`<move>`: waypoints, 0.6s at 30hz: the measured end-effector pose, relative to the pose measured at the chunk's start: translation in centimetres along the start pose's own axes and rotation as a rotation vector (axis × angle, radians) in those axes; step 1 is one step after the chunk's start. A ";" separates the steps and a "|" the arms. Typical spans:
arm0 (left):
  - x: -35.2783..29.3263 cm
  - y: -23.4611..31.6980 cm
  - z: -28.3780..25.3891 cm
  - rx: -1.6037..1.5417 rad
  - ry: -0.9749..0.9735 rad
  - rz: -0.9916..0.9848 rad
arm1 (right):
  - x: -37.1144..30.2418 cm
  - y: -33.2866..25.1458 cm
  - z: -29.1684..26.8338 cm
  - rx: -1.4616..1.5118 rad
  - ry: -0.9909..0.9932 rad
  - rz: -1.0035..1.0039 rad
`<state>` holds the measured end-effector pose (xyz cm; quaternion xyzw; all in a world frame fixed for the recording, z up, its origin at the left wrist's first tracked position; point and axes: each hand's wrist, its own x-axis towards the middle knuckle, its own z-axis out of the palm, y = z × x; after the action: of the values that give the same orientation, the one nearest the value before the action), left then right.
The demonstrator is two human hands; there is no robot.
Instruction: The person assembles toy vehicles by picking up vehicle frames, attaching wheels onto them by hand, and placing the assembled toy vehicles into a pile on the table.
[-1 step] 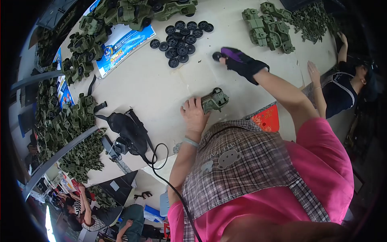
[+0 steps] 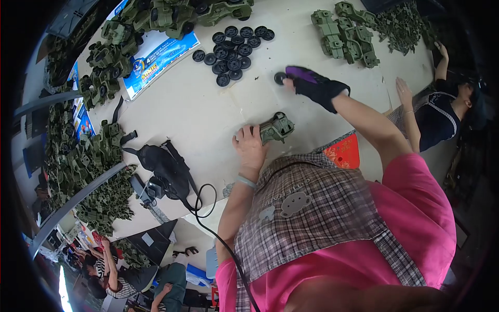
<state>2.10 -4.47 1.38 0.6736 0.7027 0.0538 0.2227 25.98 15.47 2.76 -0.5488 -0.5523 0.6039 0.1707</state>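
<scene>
My left hand (image 2: 250, 148) is closed round one end of an olive-green toy vehicle (image 2: 279, 129), just in front of my apron. A black wheel sits at the vehicle's far corner. My right hand (image 2: 314, 86) wears a black and purple fingerless glove and reaches out over the table. Its fingertips pinch a loose black toy wheel (image 2: 279, 78). Farther off and left of it lies a cluster of black wheels (image 2: 228, 54), several of them overlapping. The pinching fingers are partly hidden by the glove.
Green toy vehicle bodies (image 2: 345, 36) lie at the far right, next to a heap of small green parts (image 2: 400, 28). More toy vehicles pile up along the left. A black pouch with a cable (image 2: 163, 169) lies left of my left arm. Another person's hand (image 2: 404, 93) rests at the right.
My right hand and the wheel in it have come slightly nearer to me. The left hand and the toy vehicle stay almost in place.
</scene>
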 end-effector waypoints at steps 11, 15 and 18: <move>0.6 -1.0 1.2 0.013 0.005 0.061 | -7.7 -1.7 1.7 -0.144 -0.336 0.217; 0.7 -1.1 1.0 0.013 -0.006 0.064 | -7.2 -0.7 1.4 -0.095 -0.398 0.232; 0.6 -1.1 1.0 0.002 -0.006 0.058 | -7.4 -0.9 1.7 -0.069 -0.384 0.244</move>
<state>1.49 -4.21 -0.09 0.6941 0.6821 0.0575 0.2226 26.71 8.95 6.63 -0.4920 -0.5247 0.6940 -0.0305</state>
